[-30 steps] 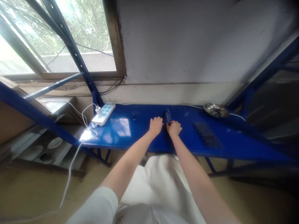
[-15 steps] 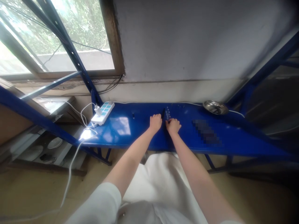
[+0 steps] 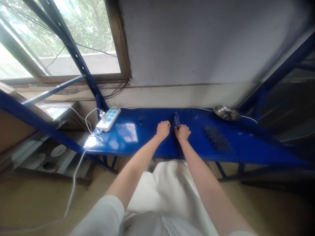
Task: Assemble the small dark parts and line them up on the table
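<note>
Both my hands rest on a blue metal shelf (image 3: 128, 137). My left hand (image 3: 163, 129) has its fingers curled and lies beside a thin dark strip (image 3: 172, 119) on the shelf. My right hand (image 3: 182, 132) is curled as well, just right of the strip, next to a row of small pale studs (image 3: 177, 120). The two hands almost touch. What the fingers pinch is too small to make out.
A white power strip (image 3: 108, 118) with a plugged charger and white cables lies at the shelf's left end. A steel bowl (image 3: 226, 112) sits at the back right. A small dark screw (image 3: 140, 122) lies left of my hands. Blue frame posts (image 3: 73, 49) rise at both ends.
The view has shifted slightly upward. Both hands stay at the same spot by the dark strip, with only small finger movement.
</note>
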The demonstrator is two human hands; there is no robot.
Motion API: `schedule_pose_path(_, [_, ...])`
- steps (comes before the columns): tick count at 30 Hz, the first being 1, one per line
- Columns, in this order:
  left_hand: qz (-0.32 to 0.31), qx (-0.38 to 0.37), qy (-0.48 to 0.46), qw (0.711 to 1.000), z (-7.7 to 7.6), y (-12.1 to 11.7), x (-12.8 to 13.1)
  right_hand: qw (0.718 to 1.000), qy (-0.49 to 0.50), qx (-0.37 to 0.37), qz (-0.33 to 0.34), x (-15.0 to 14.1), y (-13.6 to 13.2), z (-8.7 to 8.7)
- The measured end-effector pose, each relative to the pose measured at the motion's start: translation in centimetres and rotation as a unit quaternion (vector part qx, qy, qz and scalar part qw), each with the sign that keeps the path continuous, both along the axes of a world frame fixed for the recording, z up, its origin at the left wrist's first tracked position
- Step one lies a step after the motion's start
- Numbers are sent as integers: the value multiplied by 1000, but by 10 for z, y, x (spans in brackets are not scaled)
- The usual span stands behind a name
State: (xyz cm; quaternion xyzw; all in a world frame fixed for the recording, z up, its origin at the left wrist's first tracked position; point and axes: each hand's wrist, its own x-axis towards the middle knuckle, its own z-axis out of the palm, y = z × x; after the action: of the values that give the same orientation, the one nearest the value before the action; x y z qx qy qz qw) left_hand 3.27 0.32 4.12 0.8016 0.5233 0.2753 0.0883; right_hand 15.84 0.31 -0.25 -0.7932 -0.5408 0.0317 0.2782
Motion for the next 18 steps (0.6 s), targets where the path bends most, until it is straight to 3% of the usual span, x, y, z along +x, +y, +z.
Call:
schedule_pose_path(9, [-29, -21, -138, 990, 14, -9, -33, 1000, 5, 23, 11, 1, -2, 0])
schedule_pose_path(14, [-14, -31, -212, 977, 36, -14, -47, 990, -18, 65, 122, -12, -11, 9])
schedule_pose_path(18, [-29, -35, -212, 976, 49, -17, -54, 976, -40, 82, 196, -31, -18, 24])
